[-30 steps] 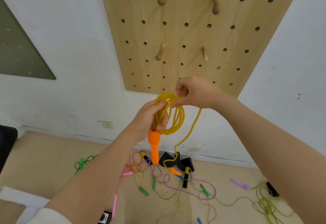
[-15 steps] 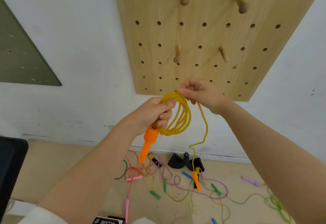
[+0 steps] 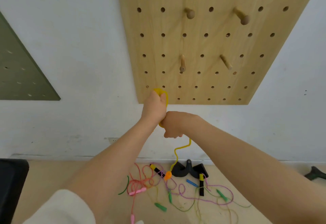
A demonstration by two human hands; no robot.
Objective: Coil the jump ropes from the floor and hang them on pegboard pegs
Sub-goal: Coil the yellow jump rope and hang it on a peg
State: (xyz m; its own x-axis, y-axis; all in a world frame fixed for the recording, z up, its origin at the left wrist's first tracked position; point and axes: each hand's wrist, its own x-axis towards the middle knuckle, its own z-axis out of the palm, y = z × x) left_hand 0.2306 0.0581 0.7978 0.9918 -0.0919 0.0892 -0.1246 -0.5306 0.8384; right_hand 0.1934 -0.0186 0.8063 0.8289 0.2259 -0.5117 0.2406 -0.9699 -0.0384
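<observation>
Both hands are up in front of the wall, just under the bottom edge of the wooden pegboard. The left hand has its fingers curled tight around a bunch of yellow rope, and a loop of it pokes out over the top of the fist. The right hand sits just below, touching the left one, and its fingers are curled around the lower part of the same rope. A wiggly tail of the rope hangs down from the right hand to the floor, where its orange handle lies near the wall. So this rope looks mostly coiled, but the last bit is not wound in yet. I cannot see the other handle; it may be hidden inside the hands. Four pegs stick out of the board, and all four are bare, like the lower left peg. Nothing hangs there yet. Many more ropes lie in a tangle on the floor by the wall: a pink rope, a purple rope, green handles and some more. I think the job is only just begun. This rope needs to be finished and hung, and then all the others too.
</observation>
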